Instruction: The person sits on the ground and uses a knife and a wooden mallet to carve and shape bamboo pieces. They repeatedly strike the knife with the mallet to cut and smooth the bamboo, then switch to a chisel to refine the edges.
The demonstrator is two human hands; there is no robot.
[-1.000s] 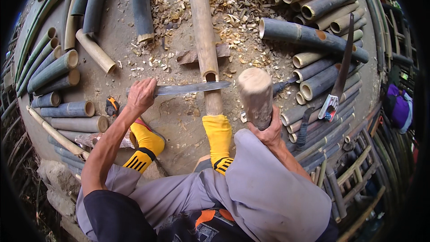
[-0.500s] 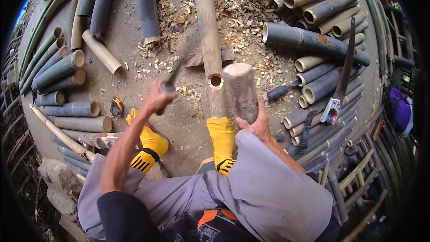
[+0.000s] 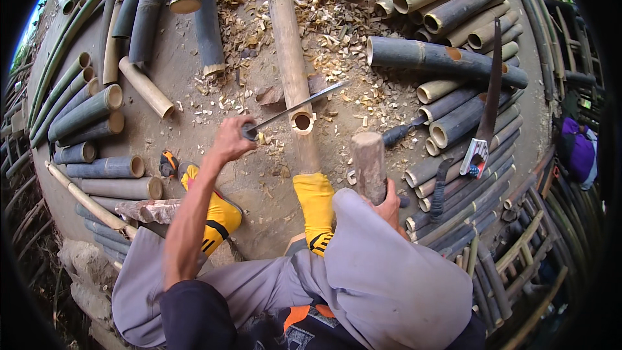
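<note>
My left hand point(image 3: 232, 139) is closed around the dark handle of a knife point(image 3: 298, 105), whose long narrow blade slants across the bamboo tube just above its hole. I cannot tell whether the blade touches it. The pale bamboo tube point(image 3: 289, 45) lies lengthwise before me, with a round cut hole point(image 3: 302, 121) and a notched rim. My foot in a yellow sock point(image 3: 313, 201) presses on its near end. In my right hand point(image 3: 389, 207), beside my raised knee, is a short thick wooden mallet point(image 3: 369, 168), held upright; my knee hides part of that hand.
A brown block point(image 3: 270, 96) props the tube. Wood chips point(image 3: 253, 26) cover the ground ahead. Cut bamboo tubes lie in stacks at left point(image 3: 91, 113) and right point(image 3: 447, 129). A handsaw point(image 3: 492, 91) and a dark-handled tool point(image 3: 402, 131) rest on the right stack.
The knife has swung from beside the tube to across it, near the hole. My right hand has lowered the mallet to the right, away from the tube.
</note>
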